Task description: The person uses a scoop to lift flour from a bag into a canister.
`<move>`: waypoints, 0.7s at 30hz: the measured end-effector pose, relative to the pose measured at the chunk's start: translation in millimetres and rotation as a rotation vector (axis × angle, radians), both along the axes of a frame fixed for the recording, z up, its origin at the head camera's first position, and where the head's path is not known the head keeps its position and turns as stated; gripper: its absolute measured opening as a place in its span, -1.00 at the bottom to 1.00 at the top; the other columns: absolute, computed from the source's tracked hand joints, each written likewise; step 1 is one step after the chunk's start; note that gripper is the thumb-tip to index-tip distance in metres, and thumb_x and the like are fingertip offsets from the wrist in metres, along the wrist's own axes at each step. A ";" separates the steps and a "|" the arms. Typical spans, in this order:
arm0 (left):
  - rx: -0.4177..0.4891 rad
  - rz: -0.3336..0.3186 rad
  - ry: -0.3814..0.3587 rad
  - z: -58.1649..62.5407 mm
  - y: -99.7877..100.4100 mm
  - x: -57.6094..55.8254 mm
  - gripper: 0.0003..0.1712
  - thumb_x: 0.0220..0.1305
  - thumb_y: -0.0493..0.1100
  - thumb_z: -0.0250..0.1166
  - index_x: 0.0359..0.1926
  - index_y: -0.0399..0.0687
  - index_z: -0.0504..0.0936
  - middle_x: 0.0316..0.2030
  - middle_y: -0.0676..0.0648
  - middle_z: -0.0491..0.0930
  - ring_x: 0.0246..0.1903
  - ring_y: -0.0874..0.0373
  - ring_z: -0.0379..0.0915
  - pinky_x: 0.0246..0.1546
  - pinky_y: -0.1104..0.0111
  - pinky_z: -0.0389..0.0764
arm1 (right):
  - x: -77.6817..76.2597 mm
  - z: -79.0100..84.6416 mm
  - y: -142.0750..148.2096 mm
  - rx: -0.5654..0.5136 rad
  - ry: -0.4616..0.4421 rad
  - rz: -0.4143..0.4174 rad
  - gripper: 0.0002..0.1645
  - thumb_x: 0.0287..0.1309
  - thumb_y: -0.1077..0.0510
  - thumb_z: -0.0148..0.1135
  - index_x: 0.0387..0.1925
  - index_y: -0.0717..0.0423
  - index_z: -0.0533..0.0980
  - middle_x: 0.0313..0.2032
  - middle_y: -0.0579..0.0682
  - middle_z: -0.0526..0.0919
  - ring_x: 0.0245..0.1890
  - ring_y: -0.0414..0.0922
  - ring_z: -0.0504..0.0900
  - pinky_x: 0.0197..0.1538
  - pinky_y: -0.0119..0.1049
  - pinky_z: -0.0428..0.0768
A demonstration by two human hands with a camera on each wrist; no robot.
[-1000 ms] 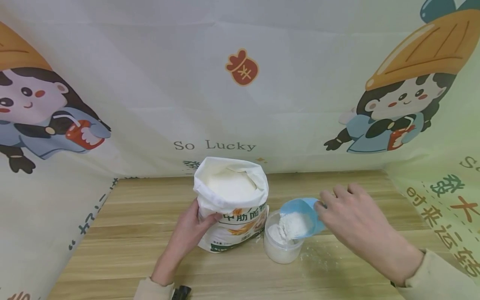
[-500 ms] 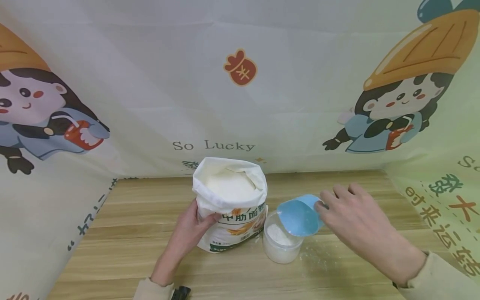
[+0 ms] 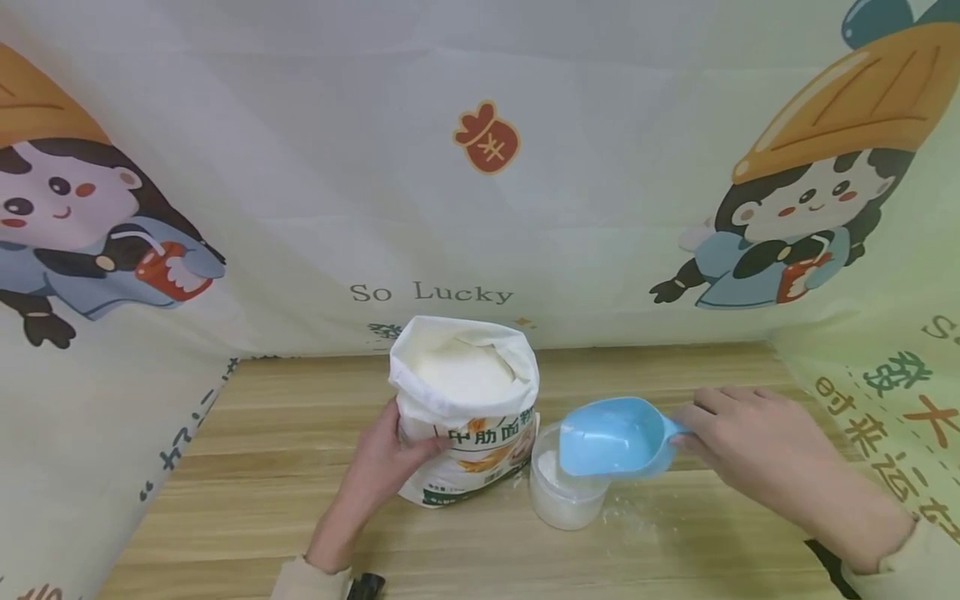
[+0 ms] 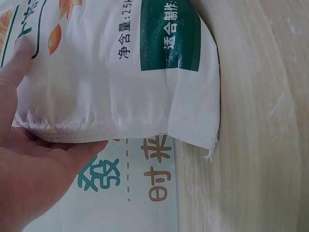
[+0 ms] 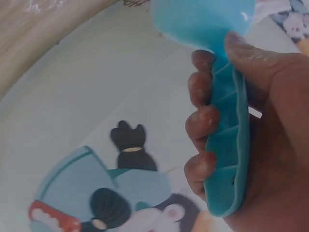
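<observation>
My left hand (image 3: 386, 462) grips the side of a white flour bag (image 3: 465, 454), thumb on its printed front. The bag stands upright with its top open, and pale flour (image 3: 465, 372) shows inside. To its right is a clear round tub (image 3: 567, 508) with white flour in it. Above the tub's right side, my right hand (image 3: 757, 454) holds a blue scoop (image 3: 618, 437) by its handle. The scoop's bowl looks nearly bare and partly hides the tub's opening. In the right wrist view, fingers curl round the ribbed scoop handle (image 5: 224, 145).
Spilled flour (image 3: 637, 525) dusts the wooden table (image 3: 697, 554) right of the tub. A printed cloth (image 3: 600, 208) hangs behind the table and along its sides. A black strap (image 3: 367, 586) shows by the left sleeve.
Flour slid out of the scoop into the tub. The right hand then moved right and turned the scoop from tipped to more level. The left hand stays on the bag.
</observation>
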State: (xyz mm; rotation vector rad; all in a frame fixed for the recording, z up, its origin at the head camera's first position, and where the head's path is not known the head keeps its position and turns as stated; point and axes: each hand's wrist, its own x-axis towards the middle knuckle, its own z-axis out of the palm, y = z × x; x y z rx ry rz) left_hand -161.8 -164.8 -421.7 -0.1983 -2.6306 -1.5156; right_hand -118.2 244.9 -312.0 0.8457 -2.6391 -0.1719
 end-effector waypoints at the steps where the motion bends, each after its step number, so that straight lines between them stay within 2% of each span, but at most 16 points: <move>1: 0.002 0.002 -0.001 0.1 0.4 -0.1 -0.14 0.07 -0.15 0.62 0.36 -0.19 0.42 0.15 -0.26 0.64 0.15 -0.23 0.57 0.16 -0.15 0.59 | -1.4 -0.9 4.4 -0.021 -0.018 -0.008 -0.67 0.07 -0.07 0.55 -0.17 -0.02 0.71 -0.38 -0.16 0.63 -0.42 -0.11 0.63 -0.44 -0.16 0.63; 5: 0.003 0.005 -0.015 -0.1 1.1 -1.5 -0.02 -0.02 -0.14 0.67 0.40 -0.16 0.38 0.19 -0.24 0.62 0.19 -0.21 0.54 0.22 -0.16 0.54 | -7.3 -1.7 17.5 -0.104 -0.090 -0.023 -0.69 0.16 -0.03 0.49 -0.13 0.01 0.71 -0.38 -0.21 0.63 -0.51 -0.26 0.52 -0.52 -0.28 0.54; 11: -0.008 -0.012 -0.002 0.0 1.7 -4.1 0.02 -0.07 -0.20 0.69 0.41 -0.16 0.36 0.21 -0.23 0.59 0.23 -0.22 0.50 0.30 -0.19 0.45 | -11.0 5.7 21.8 -0.213 -0.134 -0.042 -0.77 0.36 0.02 0.35 -0.07 0.04 0.65 -0.38 -0.23 0.64 -0.47 -0.27 0.49 -0.47 -0.23 0.55; 16: 0.001 -0.026 0.004 -0.6 1.2 -4.8 0.00 -0.08 -0.24 0.68 0.39 -0.13 0.39 0.20 -0.21 0.60 0.23 -0.21 0.50 0.31 -0.19 0.43 | -12.3 10.3 11.7 -0.265 -0.072 -0.029 -0.88 0.38 0.06 0.33 -0.17 0.00 0.60 -0.44 -0.26 0.51 -0.47 -0.25 0.41 -0.49 -0.29 0.43; 21: 0.013 -0.035 -0.012 -2.5 0.1 -4.9 -0.01 -0.06 -0.22 0.68 0.40 -0.09 0.38 0.22 -0.19 0.60 0.25 -0.19 0.49 0.33 -0.19 0.41 | -14.0 13.6 -3.3 -0.287 0.034 0.020 -0.81 0.41 0.00 0.29 -0.12 0.02 0.63 -0.35 -0.17 0.65 -0.48 -0.25 0.44 -0.51 -0.29 0.47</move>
